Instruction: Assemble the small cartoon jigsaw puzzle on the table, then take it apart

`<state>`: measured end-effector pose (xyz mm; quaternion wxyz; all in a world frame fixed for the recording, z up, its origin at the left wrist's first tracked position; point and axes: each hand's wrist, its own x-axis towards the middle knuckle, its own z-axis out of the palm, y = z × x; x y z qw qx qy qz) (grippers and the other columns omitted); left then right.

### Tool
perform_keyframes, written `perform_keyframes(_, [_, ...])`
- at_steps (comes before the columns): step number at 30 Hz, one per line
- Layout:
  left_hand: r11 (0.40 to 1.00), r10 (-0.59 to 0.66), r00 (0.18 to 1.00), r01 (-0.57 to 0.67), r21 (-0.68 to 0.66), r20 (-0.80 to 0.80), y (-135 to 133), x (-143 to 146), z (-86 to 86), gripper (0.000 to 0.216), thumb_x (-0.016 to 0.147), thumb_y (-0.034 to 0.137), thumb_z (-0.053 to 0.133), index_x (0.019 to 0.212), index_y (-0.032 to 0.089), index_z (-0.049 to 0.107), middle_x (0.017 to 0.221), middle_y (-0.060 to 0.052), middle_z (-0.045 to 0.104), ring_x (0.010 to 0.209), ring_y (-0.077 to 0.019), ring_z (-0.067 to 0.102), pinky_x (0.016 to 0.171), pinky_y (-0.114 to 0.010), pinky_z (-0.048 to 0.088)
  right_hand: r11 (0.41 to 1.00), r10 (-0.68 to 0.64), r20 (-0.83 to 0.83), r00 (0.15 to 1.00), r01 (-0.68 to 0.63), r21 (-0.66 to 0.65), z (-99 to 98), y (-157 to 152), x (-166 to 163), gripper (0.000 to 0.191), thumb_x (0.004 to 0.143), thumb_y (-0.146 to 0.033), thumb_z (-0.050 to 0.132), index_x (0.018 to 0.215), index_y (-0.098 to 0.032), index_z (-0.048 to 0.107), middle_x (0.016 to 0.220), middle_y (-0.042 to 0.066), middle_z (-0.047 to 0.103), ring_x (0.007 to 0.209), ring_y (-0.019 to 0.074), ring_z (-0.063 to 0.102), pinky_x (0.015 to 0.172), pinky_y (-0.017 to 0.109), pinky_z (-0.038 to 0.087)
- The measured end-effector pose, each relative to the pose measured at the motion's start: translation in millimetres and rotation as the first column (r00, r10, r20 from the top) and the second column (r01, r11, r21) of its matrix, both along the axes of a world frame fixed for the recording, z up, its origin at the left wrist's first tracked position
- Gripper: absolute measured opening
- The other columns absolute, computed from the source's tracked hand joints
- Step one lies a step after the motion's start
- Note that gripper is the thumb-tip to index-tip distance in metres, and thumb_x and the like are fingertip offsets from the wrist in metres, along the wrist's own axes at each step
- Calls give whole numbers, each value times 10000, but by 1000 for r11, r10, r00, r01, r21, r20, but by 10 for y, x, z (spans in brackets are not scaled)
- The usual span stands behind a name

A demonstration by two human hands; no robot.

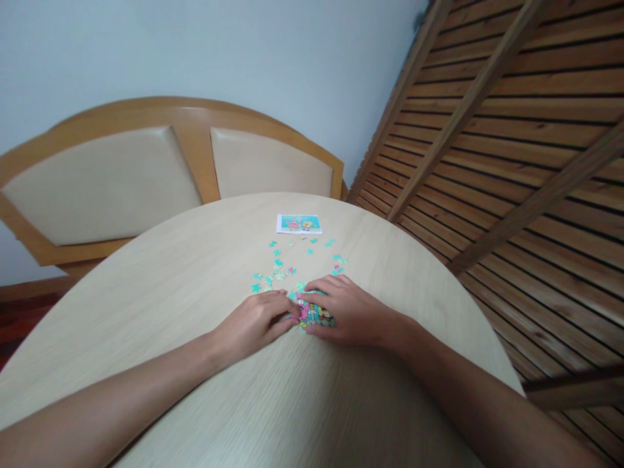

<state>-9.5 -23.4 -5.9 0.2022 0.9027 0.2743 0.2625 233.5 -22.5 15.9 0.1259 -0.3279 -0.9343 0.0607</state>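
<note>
A partly joined jigsaw puzzle (316, 313) in pink, teal and yellow lies on the round table (195, 273), close in front of me. My right hand (344, 309) arches over its right side, fingers along the far edge and thumb along the near edge. At the left edge, my left hand (266, 318) has thumb and index finger closed on a pink puzzle piece (295, 318), which touches or nearly touches the joined part. My fingers cover some of the puzzle. Several loose teal pieces (278, 262) are scattered beyond my hands, some with pink on them.
Beyond the loose pieces lies a picture card (299, 224) with cartoon figures on teal. A wooden bench back with cream padded panels (107, 182) stands behind the table, against a pale wall (219, 52). Slatted wood (511, 130) slopes along the right.
</note>
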Motion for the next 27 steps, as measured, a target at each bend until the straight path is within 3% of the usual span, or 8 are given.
perform_keyframes(3, [1000,3,1000,-3,21,4,0,-32,24,137,1016,253,536,1023,204,663,965,-22,750,928,-165,699,1024,-389,508,1000,-1,-29,1000,1,-23,35,84,118,443,921,-434,646,1297,-199,636,1285,110,658,1175,273,590,1027,444,435])
perform_keyframes(5, [998,23,1000,-23,58,3,10,-51,33,133,1006,254,545,1038,214,667,979,-28,747,951,-176,689,962,-379,530,996,-90,-79,993,91,10,66,185,257,332,945,-347,610,1232,-193,676,1233,107,683,1151,263,605,1006,430,457])
perform_keyframes(7, [995,34,999,-32,96,-14,23,-61,41,133,995,250,548,1035,217,670,978,-34,742,946,-185,681,908,-377,540,961,-262,-146,954,271,46,82,300,413,238,949,-268,577,1127,-203,720,1137,95,716,1090,260,631,969,434,477])
perform_keyframes(11, [989,-7,998,15,145,-58,23,-56,62,134,976,228,544,1020,214,670,995,-37,740,938,-192,674,891,-383,537,890,-447,-226,866,456,-13,7,482,623,194,943,-260,581,1013,-205,753,1029,86,748,986,254,672,907,420,512])
perform_keyframes(18, [980,-72,990,92,175,-118,-37,-46,100,281,964,293,571,1225,218,641,1205,-77,693,1110,-235,645,968,-423,531,909,-411,-188,892,415,-19,-248,559,586,269,966,-297,578,1171,-233,740,1095,97,708,1052,261,619,956,434,486])
perform_keyframes(27, [974,-164,967,190,121,-197,-79,-49,109,460,930,327,630,1369,205,562,1337,-131,618,1231,-300,582,1054,-478,484,899,-439,-162,884,432,-79,-202,582,656,202,912,-271,610,1034,-185,746,1055,102,713,1018,254,636,967,438,475])
